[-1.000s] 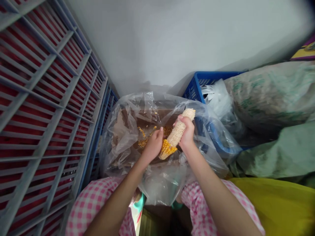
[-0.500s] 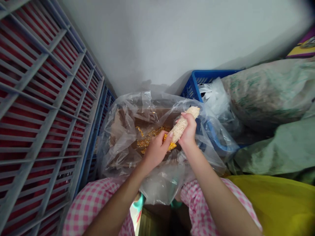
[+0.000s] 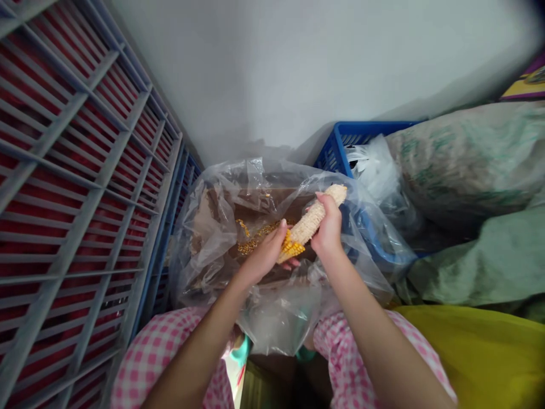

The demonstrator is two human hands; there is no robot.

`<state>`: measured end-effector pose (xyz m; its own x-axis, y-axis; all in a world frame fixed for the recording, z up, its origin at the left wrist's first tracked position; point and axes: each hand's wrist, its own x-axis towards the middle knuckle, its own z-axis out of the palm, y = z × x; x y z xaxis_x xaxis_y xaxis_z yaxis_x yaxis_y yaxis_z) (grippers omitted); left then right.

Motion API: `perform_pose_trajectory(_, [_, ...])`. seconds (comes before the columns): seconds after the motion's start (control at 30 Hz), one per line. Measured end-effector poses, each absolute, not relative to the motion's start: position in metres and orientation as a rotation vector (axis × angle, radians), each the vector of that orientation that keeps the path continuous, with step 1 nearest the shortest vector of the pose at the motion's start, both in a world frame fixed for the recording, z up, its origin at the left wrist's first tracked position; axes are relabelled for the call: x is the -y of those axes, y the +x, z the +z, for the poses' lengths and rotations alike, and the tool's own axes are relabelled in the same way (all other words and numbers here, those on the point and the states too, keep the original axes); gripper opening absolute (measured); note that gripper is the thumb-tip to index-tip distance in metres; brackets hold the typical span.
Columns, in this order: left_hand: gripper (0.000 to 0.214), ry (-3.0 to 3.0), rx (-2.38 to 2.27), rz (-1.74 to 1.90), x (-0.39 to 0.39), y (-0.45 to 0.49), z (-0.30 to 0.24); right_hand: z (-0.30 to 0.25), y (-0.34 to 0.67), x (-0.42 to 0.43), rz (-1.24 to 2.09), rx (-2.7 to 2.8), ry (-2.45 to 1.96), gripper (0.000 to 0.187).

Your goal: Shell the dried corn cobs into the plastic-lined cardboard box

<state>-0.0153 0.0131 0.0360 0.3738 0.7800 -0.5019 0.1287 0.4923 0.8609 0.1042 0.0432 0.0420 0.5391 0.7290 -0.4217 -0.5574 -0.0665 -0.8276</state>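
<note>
A corn cob (image 3: 309,225) is held at a slant above a box lined with a clear plastic bag (image 3: 272,324). Most of it is stripped pale, and yellow kernels cling to its lower left end. Wrapped round the bare upper part is my right hand (image 3: 328,228). My left hand (image 3: 264,254) cups the kernel-covered end, its thumb raised along the side and some fingertips showing underneath. Loose kernels (image 3: 250,246) lie on the bottom of the lined box (image 3: 276,196), partly hidden by my left hand.
Grey slatted plastic crates (image 3: 93,187) rise on the left. At right stand a blue basket (image 3: 340,147) with white plastic bags (image 3: 374,170) and a large stuffed sack (image 3: 472,153). Yellow material (image 3: 489,352) lies at lower right. A pale wall (image 3: 289,74) closes the back.
My left thumb has lifted off the kernels and the left hand has turned, with fingers now under the cob's lower end. More of the yellow kernels shows. My right hand keeps its hold.
</note>
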Motion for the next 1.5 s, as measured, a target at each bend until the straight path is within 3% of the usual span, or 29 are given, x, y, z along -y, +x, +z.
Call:
perform_pose_trajectory(0.17, [0.074, 0.482, -0.684, 0.445, -0.014, -0.026, 0.054, 0.053, 0.11, -0.043, 1.171, 0.268, -1.197, 0.026])
perform_pose_trajectory(0.5, [0.07, 0.32, -0.411, 0.545, -0.008, -0.04, 0.078, 0.079, 0.148, -0.035, 1.325, 0.54, -0.851, 0.031])
perform_pose_trajectory(1.03, [0.061, 0.298, -0.398, 0.699, -0.012, -0.04, 0.077, 0.074, 0.14, -0.037, 1.388, 0.529, -0.834, 0.03])
perform_pose_trajectory(1.23, [0.034, 0.236, -0.831, 0.942, -0.021, -0.031, 0.049, 0.07, 0.134, -0.039, 1.374, 0.5, -0.882, 0.026])
perform_pose_trajectory(1.3, [0.015, 0.345, -0.904, 0.925, -0.02, -0.027, 0.044, 0.067, 0.13, -0.04, 1.354, 0.44, -0.941, 0.026])
perform_pose_trajectory(1.5, [0.041, 0.658, -0.919, 0.595, -0.004, -0.013, 0.05, 0.055, 0.114, -0.041, 1.22, 0.521, -1.25, 0.032])
